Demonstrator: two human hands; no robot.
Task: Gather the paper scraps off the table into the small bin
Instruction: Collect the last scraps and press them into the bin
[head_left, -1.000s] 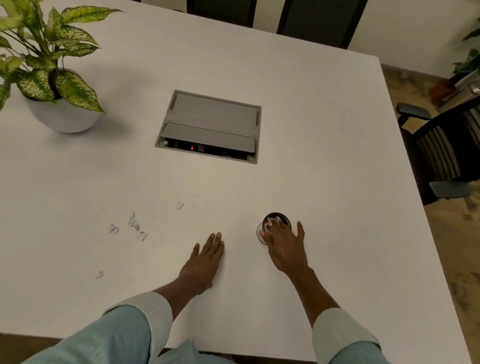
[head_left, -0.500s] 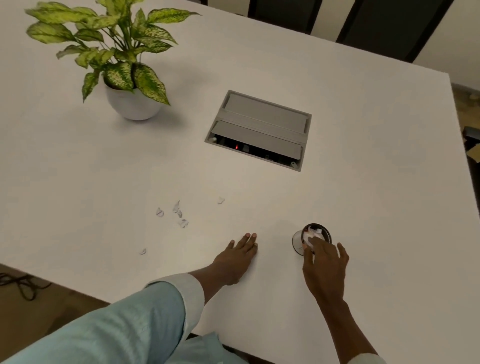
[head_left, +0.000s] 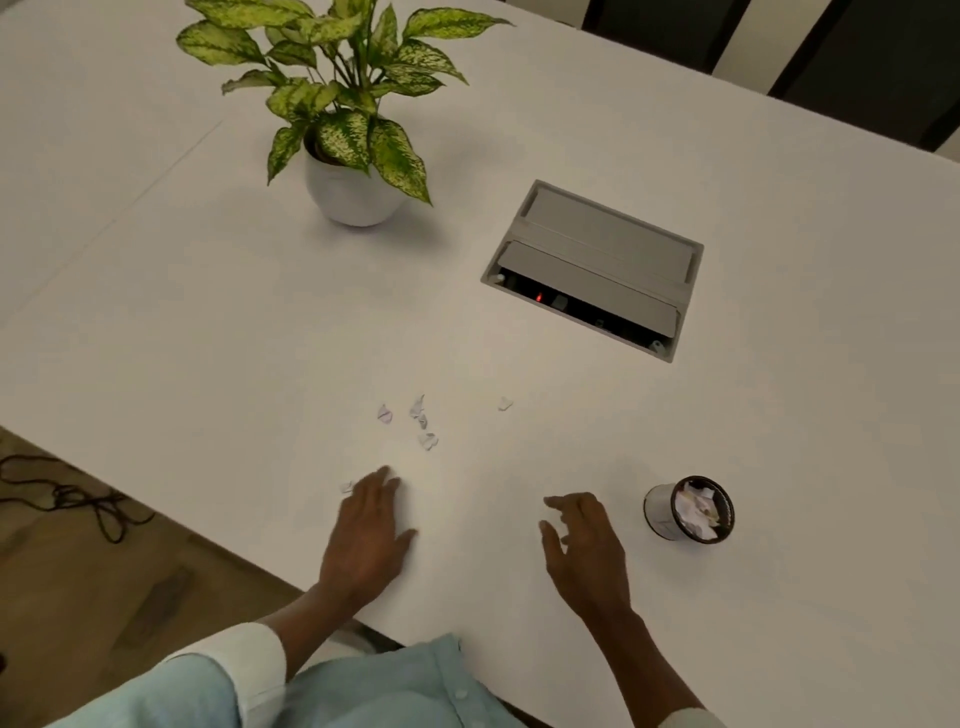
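Several small white paper scraps (head_left: 422, 422) lie in a loose cluster on the white table (head_left: 208, 322), with one more scrap (head_left: 504, 404) off to the right and another (head_left: 346, 487) touching my left fingertips. My left hand (head_left: 366, 540) rests flat, palm down, just below the cluster. My right hand (head_left: 584, 545) hovers with fingers apart and nothing in it, left of the small bin (head_left: 691, 509). The bin is a small white cup with a dark rim, holding crumpled paper.
A potted plant (head_left: 353, 192) in a white pot stands at the back left. A grey cable box (head_left: 597, 265) is set into the table top behind the scraps. Dark chairs (head_left: 857, 57) stand beyond the far edge. Cables (head_left: 67, 493) lie on the floor at left.
My right hand has left the bin and moved left, empty. My left hand has slid left toward the scraps. The camera view has swung left.
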